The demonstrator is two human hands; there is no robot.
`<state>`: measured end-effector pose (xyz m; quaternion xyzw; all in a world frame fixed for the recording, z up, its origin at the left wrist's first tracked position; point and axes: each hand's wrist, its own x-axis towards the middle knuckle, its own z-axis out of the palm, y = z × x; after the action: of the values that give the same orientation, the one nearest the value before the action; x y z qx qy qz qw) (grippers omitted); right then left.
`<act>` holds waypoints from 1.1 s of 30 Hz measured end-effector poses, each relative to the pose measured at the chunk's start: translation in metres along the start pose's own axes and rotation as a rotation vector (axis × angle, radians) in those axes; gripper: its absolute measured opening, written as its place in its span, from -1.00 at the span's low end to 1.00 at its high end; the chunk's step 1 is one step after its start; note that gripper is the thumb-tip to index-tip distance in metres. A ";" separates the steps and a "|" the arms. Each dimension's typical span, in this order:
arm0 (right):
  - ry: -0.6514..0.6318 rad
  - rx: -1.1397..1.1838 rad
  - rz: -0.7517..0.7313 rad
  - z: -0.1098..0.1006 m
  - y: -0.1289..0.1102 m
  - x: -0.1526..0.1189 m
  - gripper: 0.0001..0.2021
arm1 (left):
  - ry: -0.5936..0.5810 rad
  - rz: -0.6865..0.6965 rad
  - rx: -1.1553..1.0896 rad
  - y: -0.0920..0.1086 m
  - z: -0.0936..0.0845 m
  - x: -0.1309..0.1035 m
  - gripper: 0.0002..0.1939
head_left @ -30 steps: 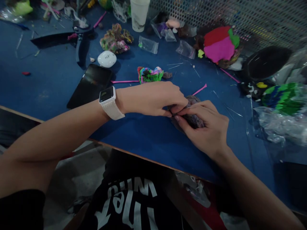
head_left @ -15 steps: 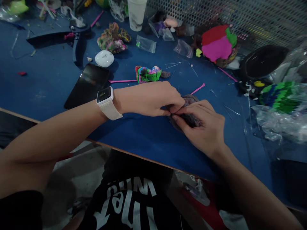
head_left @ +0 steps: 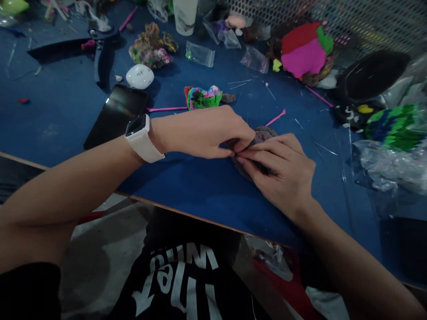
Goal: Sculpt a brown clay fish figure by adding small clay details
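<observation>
Here | left hand (head_left: 207, 133) and right hand (head_left: 283, 171), fingertips meeting | apparently pinching grey-purple clay lump (head_left: 263, 133)

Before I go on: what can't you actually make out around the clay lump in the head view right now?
- Grey-purple clay lump: mostly covered by the left hand and right hand; its shape is hidden.
- Fingertip contact: motion blur hides what the fingers pinch.
- White cup: top cut off by the upper edge.
- Plastic bags at right: contents unreadable through glare.
- Thin pins on the blue table: too small to count.
</observation>
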<state>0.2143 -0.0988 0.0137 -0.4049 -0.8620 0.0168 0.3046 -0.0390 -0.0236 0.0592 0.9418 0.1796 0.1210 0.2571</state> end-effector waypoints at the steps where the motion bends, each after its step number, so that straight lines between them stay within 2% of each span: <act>1: 0.002 -0.025 -0.025 -0.001 0.000 -0.001 -0.88 | 0.004 0.005 -0.002 0.000 0.000 0.000 -0.84; 6: -0.033 -0.162 -0.225 -0.009 -0.003 -0.003 -0.91 | -0.006 0.017 0.004 -0.002 0.002 0.000 -0.82; 8: -0.057 -0.196 -0.260 -0.010 -0.005 -0.003 -0.90 | -0.020 0.023 0.019 -0.003 0.002 0.000 -0.80; 14: -0.088 -0.146 -0.210 -0.008 -0.003 -0.005 -0.89 | -0.049 -0.003 0.129 0.000 0.000 0.001 -0.79; 20: -0.119 -0.096 -0.191 -0.010 0.003 -0.009 -0.81 | -0.061 -0.061 0.210 0.002 -0.005 0.001 -0.77; 24: -0.156 -0.103 -0.175 -0.013 0.004 -0.009 -0.80 | -0.067 -0.074 0.190 0.001 -0.006 0.001 -0.79; 30: -0.094 -0.123 -0.280 -0.013 0.003 -0.005 -0.85 | -0.081 -0.046 0.098 0.001 -0.003 0.002 -0.80; 33: -0.108 -0.127 -0.247 -0.012 0.007 -0.005 -0.88 | -0.071 -0.050 0.064 0.000 -0.002 0.002 -0.82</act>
<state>0.2276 -0.1002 0.0192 -0.3126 -0.9197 -0.0539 0.2313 -0.0381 -0.0224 0.0615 0.9486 0.1974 0.0751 0.2358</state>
